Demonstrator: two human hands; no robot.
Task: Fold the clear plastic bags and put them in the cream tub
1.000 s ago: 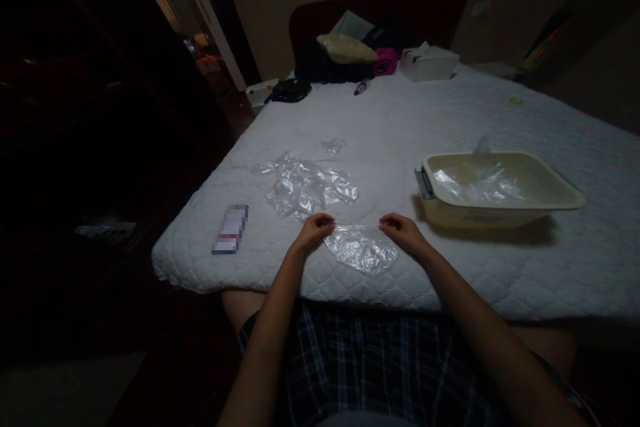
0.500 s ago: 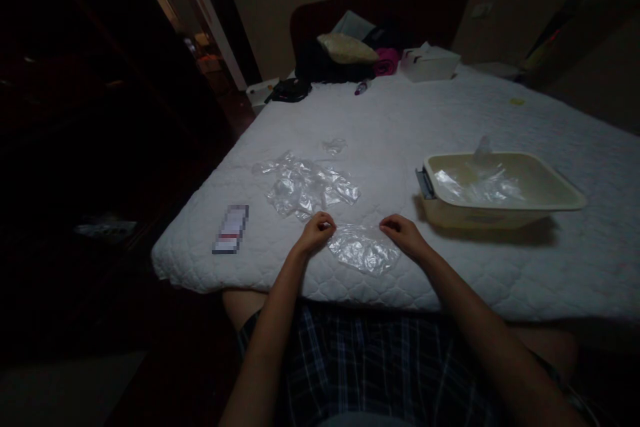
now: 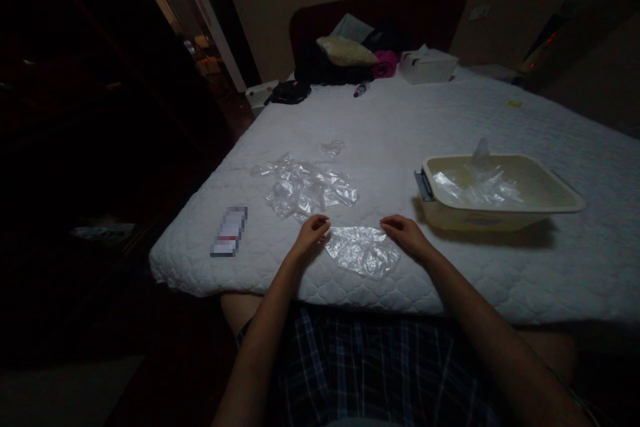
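A clear, crinkled plastic bag (image 3: 363, 251) lies on the white quilted bed near its front edge. My left hand (image 3: 314, 232) pinches the bag's upper left corner. At the upper right corner my right hand (image 3: 404, 233) has its thumb and fingers closed on the same edge. That edge is stretched fairly straight between the hands, while the rest of the bag spreads toward me. Just beyond lies a heap of clear plastic bags (image 3: 303, 187), with a smaller crumpled plastic piece (image 3: 333, 147) behind it.
On the right stands a cream plastic tub (image 3: 500, 217) with clear plastic bags (image 3: 483, 180) inside. A blurred, phone-like object (image 3: 229, 232) lies at left. Toward the headboard (image 3: 415, 10) are a pillow (image 3: 346, 51), a pink roll (image 3: 385, 64) and a white box (image 3: 429, 67).
My left hand has shifted slightly left, and the bag's top edge is straighter and more taut. The right hand stays nearly in place.
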